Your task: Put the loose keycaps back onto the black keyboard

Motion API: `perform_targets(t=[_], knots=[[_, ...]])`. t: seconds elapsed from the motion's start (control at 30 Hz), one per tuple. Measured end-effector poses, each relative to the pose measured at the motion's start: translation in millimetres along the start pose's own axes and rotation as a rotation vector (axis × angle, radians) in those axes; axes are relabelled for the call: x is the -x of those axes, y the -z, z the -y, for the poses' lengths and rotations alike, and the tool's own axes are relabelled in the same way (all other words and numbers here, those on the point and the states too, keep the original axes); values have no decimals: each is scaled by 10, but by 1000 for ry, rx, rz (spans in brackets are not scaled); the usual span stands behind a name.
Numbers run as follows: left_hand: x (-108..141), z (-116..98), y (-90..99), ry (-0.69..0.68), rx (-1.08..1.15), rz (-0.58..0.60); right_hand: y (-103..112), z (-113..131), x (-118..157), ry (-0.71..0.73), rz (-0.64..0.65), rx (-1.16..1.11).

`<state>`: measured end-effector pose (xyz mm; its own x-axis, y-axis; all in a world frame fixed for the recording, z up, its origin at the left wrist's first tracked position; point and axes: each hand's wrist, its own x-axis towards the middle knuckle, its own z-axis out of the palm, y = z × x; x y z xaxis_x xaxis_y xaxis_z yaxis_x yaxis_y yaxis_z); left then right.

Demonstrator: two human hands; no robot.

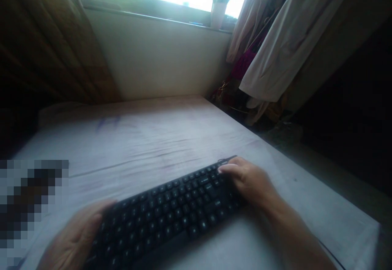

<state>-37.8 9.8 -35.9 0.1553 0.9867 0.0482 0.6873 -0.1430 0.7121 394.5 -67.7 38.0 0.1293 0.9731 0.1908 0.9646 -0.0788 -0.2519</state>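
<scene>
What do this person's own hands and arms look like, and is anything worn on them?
Both the left hand and the right hand are ungloved, with no ring visible. The right forearm shows no sleeve, watch or cable attached. The picture's edge cuts off the left arm, and blur hides finer markings.

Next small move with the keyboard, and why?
Probably swing the right end of the keyboard slightly nearer the person. The left hand and right hand hold opposite ends, so together they could guide it; it slants relative to the wall, right end farther out. Whether it rests on the pale surface is unclear.
</scene>
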Motion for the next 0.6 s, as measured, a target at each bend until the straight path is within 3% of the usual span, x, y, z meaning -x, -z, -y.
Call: perform_targets(t=[0.17,0.5,0.6], knots=[[-1,-6,8,0,-26,-2,-70,140,7,91,29,31],[10,-50,27,-56,-44,-7,48,-155,-2,-80,35,16],[-6,-93,33,-137,-127,-90,62,-171,10,-130,29,15]])
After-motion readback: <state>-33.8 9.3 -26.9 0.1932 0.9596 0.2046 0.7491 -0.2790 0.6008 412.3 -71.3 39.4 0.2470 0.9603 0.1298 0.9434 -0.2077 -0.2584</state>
